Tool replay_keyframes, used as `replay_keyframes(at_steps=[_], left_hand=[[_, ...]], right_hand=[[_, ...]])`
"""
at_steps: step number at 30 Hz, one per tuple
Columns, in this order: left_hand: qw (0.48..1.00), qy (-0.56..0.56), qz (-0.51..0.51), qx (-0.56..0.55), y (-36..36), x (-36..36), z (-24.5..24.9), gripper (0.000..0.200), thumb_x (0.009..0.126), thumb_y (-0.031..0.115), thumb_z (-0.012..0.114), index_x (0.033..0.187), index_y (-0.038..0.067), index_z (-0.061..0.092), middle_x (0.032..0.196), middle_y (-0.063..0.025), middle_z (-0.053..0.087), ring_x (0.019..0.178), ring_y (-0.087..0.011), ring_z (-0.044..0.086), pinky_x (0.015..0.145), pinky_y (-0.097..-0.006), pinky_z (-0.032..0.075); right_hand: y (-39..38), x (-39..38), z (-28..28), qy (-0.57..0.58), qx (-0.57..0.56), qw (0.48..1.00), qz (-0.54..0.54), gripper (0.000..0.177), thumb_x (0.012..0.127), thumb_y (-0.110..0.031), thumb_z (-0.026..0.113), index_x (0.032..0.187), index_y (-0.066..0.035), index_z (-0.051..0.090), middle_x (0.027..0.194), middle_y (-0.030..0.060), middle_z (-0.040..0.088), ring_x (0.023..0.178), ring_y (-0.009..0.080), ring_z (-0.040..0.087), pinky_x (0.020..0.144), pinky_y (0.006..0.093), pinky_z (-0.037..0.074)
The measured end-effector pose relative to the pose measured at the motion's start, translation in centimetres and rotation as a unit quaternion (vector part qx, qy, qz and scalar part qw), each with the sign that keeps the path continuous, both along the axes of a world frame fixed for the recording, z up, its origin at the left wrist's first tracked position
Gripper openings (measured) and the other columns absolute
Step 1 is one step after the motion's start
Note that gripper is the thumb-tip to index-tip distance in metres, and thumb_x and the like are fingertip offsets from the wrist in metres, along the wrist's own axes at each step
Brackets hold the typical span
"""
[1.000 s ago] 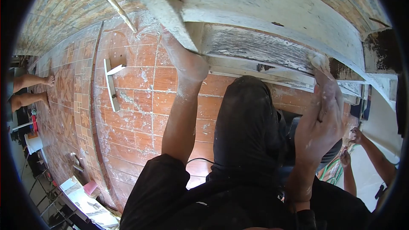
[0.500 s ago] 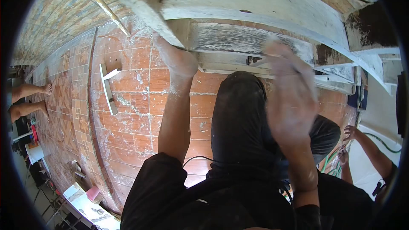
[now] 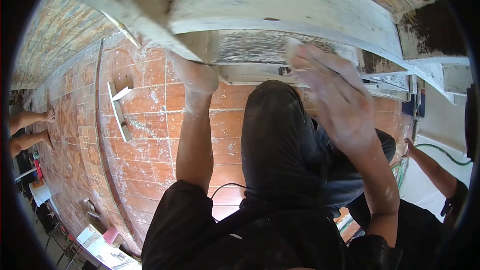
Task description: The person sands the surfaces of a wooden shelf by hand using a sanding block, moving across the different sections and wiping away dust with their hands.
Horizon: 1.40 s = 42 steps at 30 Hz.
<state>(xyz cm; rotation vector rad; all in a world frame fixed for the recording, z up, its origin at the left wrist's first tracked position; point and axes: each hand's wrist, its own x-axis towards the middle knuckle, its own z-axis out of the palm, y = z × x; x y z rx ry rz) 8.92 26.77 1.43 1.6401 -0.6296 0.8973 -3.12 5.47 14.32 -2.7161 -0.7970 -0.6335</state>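
Observation:
My right hand [image 3: 342,97] is dusted with white and a little blurred, its fingers closed on a small whitish pad [image 3: 293,47] whose exact kind I cannot make out. The pad rests against a board streaked white and dark [image 3: 250,45], part of a large white-coated wooden frame [image 3: 300,0]. My left hand [image 3: 197,77] is at the frame's slanting beam [image 3: 135,15] on the left. That beam hides its fingers, so their grip cannot be seen.
A wooden piece with a short crossbar [image 3: 119,112] lies on the dusty tiled floor [image 3: 150,160]. Bare feet [image 3: 47,116] of another person are at far left. At right, another person's arm [image 3: 435,167] reaches near a green hose [image 3: 445,151]. A pink object [image 3: 111,235] stands lower left.
My right hand has shifted left along the streaked board with the pad. The view has turned slightly, moving the frame and left hand a little left. The other person's arm at right has shifted.

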Motion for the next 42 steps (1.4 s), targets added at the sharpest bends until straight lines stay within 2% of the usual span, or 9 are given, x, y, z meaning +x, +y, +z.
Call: replay_keyframes(at_steps=[3, 12, 15, 21, 24, 28, 31, 34, 42], left_hand=[[0.98, -0.063, 0.152, 0.108, -0.5, 0.2, -0.8, 0.067, 0.08, -0.001, 0.06, 0.137, -0.011, 0.026, 0.126, -0.0238, 0.045, 0.114, -0.0352, 0.048, 0.097, -0.0417, 0.038], [0.979, 0.118, -0.108, -0.124, 0.3, 1.1, -1.5, 0.06, 0.085, 0.003, 0.054, 0.137, -0.011, 0.027, 0.129, -0.0238, 0.043, 0.12, -0.0341, 0.043, 0.102, -0.0424, 0.034], [1.0, 0.018, 0.003, 0.022, -0.7, 0.6, -0.8, 0.052, 0.086, 0.0, 0.048, 0.134, -0.011, 0.031, 0.127, -0.0229, 0.044, 0.12, -0.0337, 0.044, 0.102, -0.0407, 0.034], [0.965, 0.115, -0.154, -0.177, -0.5, 0.8, -1.1, 0.052, 0.086, 0.0, 0.052, 0.133, -0.009, 0.034, 0.125, -0.0209, 0.046, 0.115, -0.0325, 0.048, 0.099, -0.0395, 0.038], [0.994, 0.015, -0.108, 0.002, -0.5, 1.1, -0.7, 0.047, 0.091, 0.006, 0.047, 0.134, -0.008, 0.034, 0.127, -0.0203, 0.046, 0.118, -0.0299, 0.047, 0.1, -0.0404, 0.037], [0.956, 0.107, -0.205, -0.18, -1.3, 0.5, -0.3, 0.046, 0.095, 0.012, 0.044, 0.134, -0.008, 0.032, 0.13, -0.0193, 0.044, 0.122, -0.0269, 0.044, 0.103, -0.0409, 0.036], [0.996, 0.059, -0.065, -0.016, -1.9, 0.5, 0.0, 0.046, 0.096, 0.017, 0.042, 0.134, -0.008, 0.033, 0.13, -0.0185, 0.044, 0.12, -0.026, 0.045, 0.101, -0.0409, 0.038], [0.927, 0.159, -0.103, -0.325, -3.7, 0.3, 2.4, 0.043, 0.096, 0.03, 0.033, 0.115, -0.005, 0.048, 0.096, -0.0156, 0.059, 0.083, -0.0224, 0.061, 0.071, -0.0353, 0.051], [0.983, 0.126, -0.043, -0.125, -3.3, 0.9, 1.4, 0.049, 0.094, 0.038, 0.036, 0.121, -0.002, 0.046, 0.104, -0.0137, 0.056, 0.089, -0.0236, 0.058, 0.076, -0.036, 0.05]], right_hand=[[-3.2, -2.1, 1.0, -0.002, -0.078, 0.994, -0.08, 0.036, 0.07, 0.005, 0.058, 0.106, 0.002, 0.063, 0.113, 0.0137, 0.065, 0.11, 0.0271, 0.059, 0.089, 0.036, 0.051], [-1.1, 0.3, 1.0, 0.001, -0.025, 1.0, 0.005, 0.034, 0.068, 0.005, 0.062, 0.102, 0.002, 0.063, 0.109, 0.0143, 0.066, 0.105, 0.0291, 0.061, 0.086, 0.0377, 0.052], [-4.2, -2.4, 1.6, 0.024, -0.091, 0.994, -0.064, 0.032, 0.07, 0.003, 0.063, 0.102, 0.0, 0.064, 0.112, 0.0142, 0.065, 0.106, 0.028, 0.06, 0.087, 0.0373, 0.052], [-1.9, -0.9, 0.8, -0.005, -0.038, 0.998, -0.042, 0.027, 0.073, 0.0, 0.065, 0.1, -0.001, 0.064, 0.109, 0.0123, 0.065, 0.107, 0.0262, 0.06, 0.087, 0.037, 0.052], [-0.5, 0.4, -0.1, -0.019, 0.013, 1.0, -0.005, 0.026, 0.074, -0.002, 0.065, 0.1, -0.002, 0.065, 0.107, 0.0119, 0.066, 0.108, 0.0256, 0.06, 0.087, 0.0371, 0.052], [-4.4, -2.2, 1.4, 0.007, -0.104, 0.992, -0.073, 0.031, 0.073, -0.003, 0.064, 0.104, -0.002, 0.064, 0.11, 0.0103, 0.065, 0.109, 0.0249, 0.059, 0.089, 0.0368, 0.052], [-3.4, -1.6, 1.0, -0.03, -0.095, 0.992, -0.073, 0.03, 0.072, -0.002, 0.064, 0.102, -0.001, 0.064, 0.108, 0.0094, 0.066, 0.108, 0.0241, 0.06, 0.084, 0.0347, 0.054], [-1.4, 0.2, 0.3, -0.06, -0.071, 0.995, -0.044, 0.029, 0.072, -0.002, 0.065, 0.101, -0.001, 0.065, 0.106, 0.0092, 0.067, 0.106, 0.0241, 0.061, 0.083, 0.0341, 0.055], [-5.3, -1.6, 0.0, -0.077, -0.107, 0.99, -0.057, 0.026, 0.074, -0.006, 0.065, 0.099, 0.0, 0.065, 0.102, 0.0087, 0.067, 0.103, 0.0244, 0.063, 0.089, 0.0328, 0.053]])
